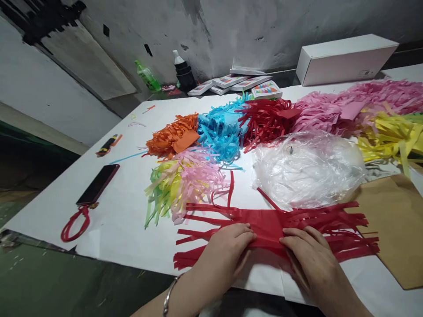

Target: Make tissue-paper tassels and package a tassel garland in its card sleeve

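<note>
Both hands rest on a red fringed tissue sheet point(271, 224) lying flat at the near edge of the white bench point(125, 220). The left hand point(224, 253) presses down on the sheet's uncut middle band, its fingers bent and the fingertips pinching a fold of the paper; a metal bracelet point(169, 295) sits on that wrist. The right hand point(313, 259) lies just to the right, fingers spread flat on the same band, its grip open and pressing rather than clasping. The two sets of fingertips are near each other but apart, with a strip of red paper between them.

Just beyond the sheet on the far side sits a crumpled clear plastic bag point(307, 169), touching its far-right fringe. To the left lies a mixed green, yellow and pink tassel bundle point(181, 180). Farther back are orange point(172, 136), blue point(221, 127), dark red point(267, 116), pink point(346, 103) and yellow point(390, 136) fringe piles. A brown paper envelope point(396, 224) lies at the right, under the sheet's fringe ends. On the left are a phone point(98, 183) with a red strap point(74, 224). At the far edge stand small printed boxes point(238, 81) and a long white box point(343, 57).
</note>
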Demonstrator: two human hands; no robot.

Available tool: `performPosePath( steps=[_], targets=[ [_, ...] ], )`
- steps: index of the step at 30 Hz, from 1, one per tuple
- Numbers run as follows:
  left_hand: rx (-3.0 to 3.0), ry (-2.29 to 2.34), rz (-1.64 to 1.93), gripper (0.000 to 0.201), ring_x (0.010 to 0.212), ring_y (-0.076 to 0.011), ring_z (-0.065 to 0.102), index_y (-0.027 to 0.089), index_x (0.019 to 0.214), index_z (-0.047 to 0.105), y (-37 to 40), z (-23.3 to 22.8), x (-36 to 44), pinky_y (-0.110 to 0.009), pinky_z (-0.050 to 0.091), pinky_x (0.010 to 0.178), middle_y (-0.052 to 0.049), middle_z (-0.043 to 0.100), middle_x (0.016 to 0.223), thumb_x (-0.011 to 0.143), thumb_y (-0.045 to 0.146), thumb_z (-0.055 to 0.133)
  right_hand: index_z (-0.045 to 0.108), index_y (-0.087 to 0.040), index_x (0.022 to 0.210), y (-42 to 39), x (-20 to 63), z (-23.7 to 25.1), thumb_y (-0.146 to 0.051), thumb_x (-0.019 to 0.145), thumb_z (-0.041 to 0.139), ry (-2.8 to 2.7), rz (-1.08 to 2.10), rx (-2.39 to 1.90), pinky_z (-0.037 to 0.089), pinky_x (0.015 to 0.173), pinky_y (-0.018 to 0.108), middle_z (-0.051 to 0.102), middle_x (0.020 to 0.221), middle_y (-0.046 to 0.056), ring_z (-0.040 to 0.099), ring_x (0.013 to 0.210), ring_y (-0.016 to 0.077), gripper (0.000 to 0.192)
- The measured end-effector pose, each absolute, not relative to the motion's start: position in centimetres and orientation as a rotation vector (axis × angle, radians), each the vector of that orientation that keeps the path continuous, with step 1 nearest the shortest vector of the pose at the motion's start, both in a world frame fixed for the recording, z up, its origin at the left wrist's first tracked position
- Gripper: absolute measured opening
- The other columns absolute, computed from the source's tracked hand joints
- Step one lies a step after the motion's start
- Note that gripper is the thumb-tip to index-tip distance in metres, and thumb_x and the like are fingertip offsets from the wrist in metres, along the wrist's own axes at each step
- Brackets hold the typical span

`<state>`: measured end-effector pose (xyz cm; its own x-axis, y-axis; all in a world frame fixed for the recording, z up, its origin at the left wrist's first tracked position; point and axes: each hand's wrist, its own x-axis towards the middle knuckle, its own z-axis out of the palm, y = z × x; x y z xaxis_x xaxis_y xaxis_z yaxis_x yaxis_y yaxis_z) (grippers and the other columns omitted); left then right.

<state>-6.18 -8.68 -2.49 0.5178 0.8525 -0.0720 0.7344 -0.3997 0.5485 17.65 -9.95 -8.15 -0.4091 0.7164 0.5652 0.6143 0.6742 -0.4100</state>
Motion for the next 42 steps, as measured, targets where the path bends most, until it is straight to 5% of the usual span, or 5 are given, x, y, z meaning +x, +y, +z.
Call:
performPosePath(
  steps=[10,16,32,38,42],
  targets=[
    [2.387,1.27,0.101,0.06,0.108,-0.0346,0.067,0.011,0.122,0.064,-9.3,-1.2,-5.0,-0.048,0.057,0.092,-0.019,0.068,0.124,0.076,0.044,0.082,0.064,-0.01,0.107,-9.8,17.5,-8.2,0.002,0.094,0.041,-2.268,0.096,-0.883,0.038,0.108,0.044,0.075,0.11,0.013,0.063,0.117,0.0262,0.028],
    [2.305,1.386,0.072,0.018,0.095,-0.0283,0.069,0.015,0.107,0.068,-8.6,-1.9,-4.8,-0.042,0.057,0.084,-0.011,0.074,0.105,0.093,0.023,0.063,0.058,-0.012,0.109,-9.8,16.9,-8.0,-0.005,0.097,0.046,-2.146,0.153,-1.08,0.038,0.101,0.043,0.073,0.096,0.01,0.068,0.097,0.0213,0.018],
    [2.171,1.714,0.005,0.014,0.072,-0.0223,0.066,0.019,0.083,0.061,-4.8,-3.5,-5.4,-0.028,0.039,0.06,-0.005,0.071,0.079,0.094,0.025,0.055,0.063,-0.014,0.109,-6.7,15.7,-8.6,-0.02,0.1,0.048,-2.13,-0.153,-1.512,0.034,0.083,0.043,0.063,0.065,0.001,0.06,0.064,0.0205,0.019],
    [2.186,1.718,0.015,0.015,0.07,-0.0221,0.067,0.02,0.081,0.06,-4.7,-4.0,-5.5,-0.028,0.037,0.057,-0.005,0.071,0.078,0.094,0.024,0.054,0.066,-0.013,0.116,-7.3,16.2,-7.7,-0.013,0.097,0.048,-2.133,-0.31,-1.243,0.035,0.099,0.053,0.072,0.114,0.016,0.064,0.107,0.0306,0.026],
    [2.173,1.73,0.037,0.015,0.069,-0.0219,0.066,0.02,0.083,0.06,-4.8,-4.1,-5.4,-0.029,0.039,0.058,-0.004,0.07,0.077,0.095,0.024,0.053,0.07,-0.012,0.112,-8.3,15.7,-7.4,-0.003,0.093,0.042,-2.325,-0.043,-0.893,0.036,0.107,0.044,0.076,0.102,0.01,0.064,0.104,0.0242,0.035]
  ],
)
